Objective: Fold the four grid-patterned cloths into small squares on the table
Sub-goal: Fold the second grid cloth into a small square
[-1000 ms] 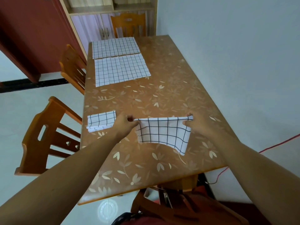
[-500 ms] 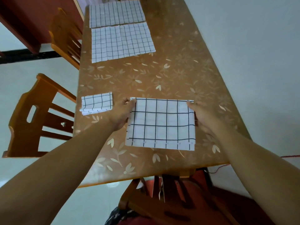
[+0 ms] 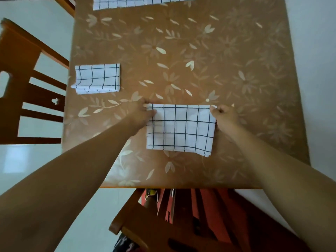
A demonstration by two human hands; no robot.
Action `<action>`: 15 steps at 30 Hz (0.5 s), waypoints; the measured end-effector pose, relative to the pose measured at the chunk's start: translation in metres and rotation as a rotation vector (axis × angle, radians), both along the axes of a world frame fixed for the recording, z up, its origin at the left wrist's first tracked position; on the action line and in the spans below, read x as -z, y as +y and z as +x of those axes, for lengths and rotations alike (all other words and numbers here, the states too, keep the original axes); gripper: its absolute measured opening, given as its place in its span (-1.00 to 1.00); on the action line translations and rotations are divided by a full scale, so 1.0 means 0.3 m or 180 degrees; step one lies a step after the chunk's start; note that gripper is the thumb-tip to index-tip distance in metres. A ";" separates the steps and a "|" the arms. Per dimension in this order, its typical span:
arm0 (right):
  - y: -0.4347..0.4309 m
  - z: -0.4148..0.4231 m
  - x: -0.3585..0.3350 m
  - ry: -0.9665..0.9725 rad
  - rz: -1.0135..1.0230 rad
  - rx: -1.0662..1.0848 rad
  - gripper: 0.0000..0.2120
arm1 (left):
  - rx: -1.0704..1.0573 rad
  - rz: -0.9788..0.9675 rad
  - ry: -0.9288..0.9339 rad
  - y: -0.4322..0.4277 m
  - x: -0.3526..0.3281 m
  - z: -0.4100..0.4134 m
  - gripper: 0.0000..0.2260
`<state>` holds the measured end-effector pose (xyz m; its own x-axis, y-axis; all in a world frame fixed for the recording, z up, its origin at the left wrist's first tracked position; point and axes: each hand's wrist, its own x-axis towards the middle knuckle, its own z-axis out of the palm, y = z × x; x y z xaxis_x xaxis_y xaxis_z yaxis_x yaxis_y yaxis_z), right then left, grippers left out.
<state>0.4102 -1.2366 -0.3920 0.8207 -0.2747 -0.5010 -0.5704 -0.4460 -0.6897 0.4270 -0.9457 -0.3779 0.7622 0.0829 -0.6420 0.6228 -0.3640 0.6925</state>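
A white cloth with a black grid [image 3: 180, 130] lies flat and partly folded near the table's front edge. My left hand [image 3: 143, 113] pinches its far left corner. My right hand [image 3: 224, 116] pinches its far right corner. A smaller folded grid cloth [image 3: 97, 78] rests by the table's left edge, apart from both hands. The near edge of an unfolded grid cloth [image 3: 141, 1] shows at the top of the view.
The brown table with a flower pattern [image 3: 200, 51] fills the middle. A wooden chair [image 3: 27, 84] stands at its left side and another chair [image 3: 163, 224] is below the front edge. A pale wall runs along the right.
The cloth went from hanging in the air between my hands to lying flat on the table. The view tilted down, so the far cloths slid mostly out of sight.
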 end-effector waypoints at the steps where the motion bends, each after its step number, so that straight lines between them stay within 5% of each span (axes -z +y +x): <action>1: -0.003 0.010 0.017 0.0042 -0.0052 -0.0062 -0.59 | 0.0043 0.0043 0.0015 0.004 0.015 0.008 -0.77; 10: -0.003 0.059 0.071 0.0131 -0.0358 -0.0444 -0.63 | 0.0475 0.0594 -0.0005 0.002 0.075 0.055 -0.59; 15: -0.005 0.044 0.056 0.0064 -0.0407 -0.0659 -0.70 | 0.1181 0.1655 -0.0393 -0.007 0.073 0.050 -0.52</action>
<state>0.4235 -1.2381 -0.4088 0.8563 -0.1640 -0.4898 -0.4708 -0.6379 -0.6095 0.4419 -0.9478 -0.3997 0.8656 0.0762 -0.4950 0.3184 -0.8466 0.4265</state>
